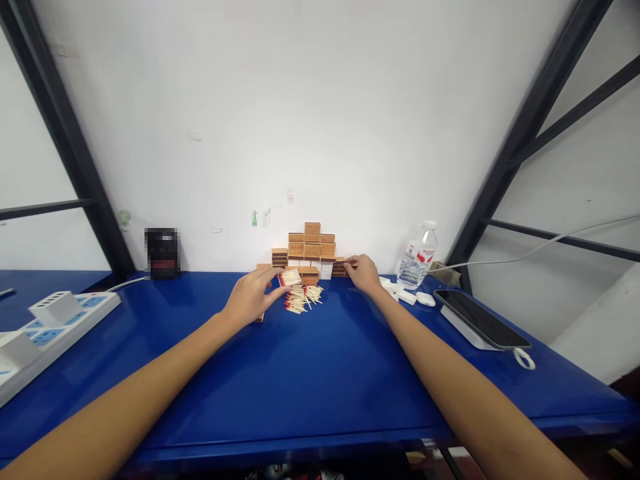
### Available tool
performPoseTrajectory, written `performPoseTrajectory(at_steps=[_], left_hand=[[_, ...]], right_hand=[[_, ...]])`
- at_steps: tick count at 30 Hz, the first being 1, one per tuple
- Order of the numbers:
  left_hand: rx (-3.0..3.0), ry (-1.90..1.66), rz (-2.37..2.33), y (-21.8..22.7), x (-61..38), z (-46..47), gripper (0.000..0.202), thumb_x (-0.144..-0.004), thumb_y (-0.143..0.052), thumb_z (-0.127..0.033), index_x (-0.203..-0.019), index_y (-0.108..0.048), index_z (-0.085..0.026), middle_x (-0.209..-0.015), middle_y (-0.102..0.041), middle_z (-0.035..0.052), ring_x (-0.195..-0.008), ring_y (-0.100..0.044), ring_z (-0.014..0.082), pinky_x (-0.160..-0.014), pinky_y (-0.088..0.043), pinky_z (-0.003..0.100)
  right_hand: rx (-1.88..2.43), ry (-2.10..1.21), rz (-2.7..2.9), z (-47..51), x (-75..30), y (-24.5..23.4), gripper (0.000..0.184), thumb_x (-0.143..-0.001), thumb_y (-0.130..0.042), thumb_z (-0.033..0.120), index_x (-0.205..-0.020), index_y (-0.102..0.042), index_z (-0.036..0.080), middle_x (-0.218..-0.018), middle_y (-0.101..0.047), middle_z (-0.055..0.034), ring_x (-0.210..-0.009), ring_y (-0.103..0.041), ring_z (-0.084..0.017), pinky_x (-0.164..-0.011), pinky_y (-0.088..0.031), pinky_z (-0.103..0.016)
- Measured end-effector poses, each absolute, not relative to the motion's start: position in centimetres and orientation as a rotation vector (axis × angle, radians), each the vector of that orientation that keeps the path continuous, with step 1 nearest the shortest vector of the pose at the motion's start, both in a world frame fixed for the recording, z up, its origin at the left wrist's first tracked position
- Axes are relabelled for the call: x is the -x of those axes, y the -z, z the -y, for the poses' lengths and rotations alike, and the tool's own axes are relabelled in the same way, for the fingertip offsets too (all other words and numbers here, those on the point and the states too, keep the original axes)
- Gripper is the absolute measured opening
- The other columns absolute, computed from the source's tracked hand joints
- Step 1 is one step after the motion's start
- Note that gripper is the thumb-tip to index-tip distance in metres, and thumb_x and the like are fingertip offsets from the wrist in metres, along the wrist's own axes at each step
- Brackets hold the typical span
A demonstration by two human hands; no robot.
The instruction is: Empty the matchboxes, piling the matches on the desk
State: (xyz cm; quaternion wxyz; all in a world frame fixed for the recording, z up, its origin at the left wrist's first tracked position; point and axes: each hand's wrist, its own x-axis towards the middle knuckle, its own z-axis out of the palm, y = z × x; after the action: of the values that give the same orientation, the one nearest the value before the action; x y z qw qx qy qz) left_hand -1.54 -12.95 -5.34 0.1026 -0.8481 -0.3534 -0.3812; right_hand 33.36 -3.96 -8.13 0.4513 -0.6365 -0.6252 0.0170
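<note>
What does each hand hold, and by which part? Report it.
Left hand pinches an open matchbox by its left side; right hand pinches a stacked matchbox by its right end.

I can read nothing for certain here: the print on the matchboxes (pixel 312 250) and on the water bottle's (pixel 419 257) red-and-white label is too small to make out.

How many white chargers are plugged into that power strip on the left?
2. The far charger sits at the far end of the power strip; the near charger is closer, by the picture's left edge. More may lie out of frame.
</note>
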Motion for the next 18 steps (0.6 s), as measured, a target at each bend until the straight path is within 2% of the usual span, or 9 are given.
performPoseTrajectory(at_steps=[4, 10, 14, 18], left_hand=[[2.496, 1.133, 1.045, 5.3, 1.5, 13.0, 0.039, -0.102, -0.059, -0.053, -0.123, -0.065, -0.020, -0.109, -0.074, 0.0065, -0.078, -0.067, 0.0176, -0.074, -0.054, 0.033], [2.482, 1.130, 1.023, 5.2, 1.5, 13.0, 0.038, -0.102, -0.059, -0.051, -0.124, -0.064, -0.020, -0.111, -0.074, 0.0071, -0.078, -0.068, 0.0178, -0.074, -0.055, 0.033], [2.487, 1.131, 1.016, 5.2, 1.5, 13.0, 0.036, -0.102, -0.060, -0.050, -0.124, -0.064, -0.021, -0.111, -0.074, 0.0064, -0.078, -0.068, 0.0179, -0.074, -0.055, 0.033], [2.491, 1.122, 1.033, 5.1, 1.5, 13.0, 0.035, -0.102, -0.061, -0.050, -0.123, -0.065, -0.022, -0.108, -0.074, 0.0055, -0.080, -0.068, 0.0190, -0.075, -0.054, 0.034]], right_hand=[[1.603, 0.044, 1.535, 4.2, -33.9, 7.8, 0.022, -0.094, -0.062, 0.029, -0.103, -0.077, 0.015, -0.113, -0.071, -0.0136, -0.104, -0.065, -0.024, -0.096, -0.047, -0.035], [1.789, 0.166, 1.486, 4.8, -35.2, 7.2, 0.021, -0.096, -0.059, 0.028, -0.106, -0.074, 0.017, -0.114, -0.071, -0.0122, -0.103, -0.065, -0.025, -0.091, -0.047, -0.034], [1.983, 0.214, 1.521, 5.1, -35.7, 7.0, 0.028, -0.099, -0.056, 0.028, -0.118, -0.072, 0.014, -0.121, -0.071, -0.0163, -0.111, -0.065, -0.028, -0.089, -0.047, -0.035], [1.997, 0.161, 1.597, 5.1, -35.3, 7.0, 0.027, -0.100, -0.057, 0.030, -0.113, -0.074, 0.014, -0.113, -0.075, -0.0152, -0.109, -0.067, -0.028, -0.087, -0.047, -0.033]])
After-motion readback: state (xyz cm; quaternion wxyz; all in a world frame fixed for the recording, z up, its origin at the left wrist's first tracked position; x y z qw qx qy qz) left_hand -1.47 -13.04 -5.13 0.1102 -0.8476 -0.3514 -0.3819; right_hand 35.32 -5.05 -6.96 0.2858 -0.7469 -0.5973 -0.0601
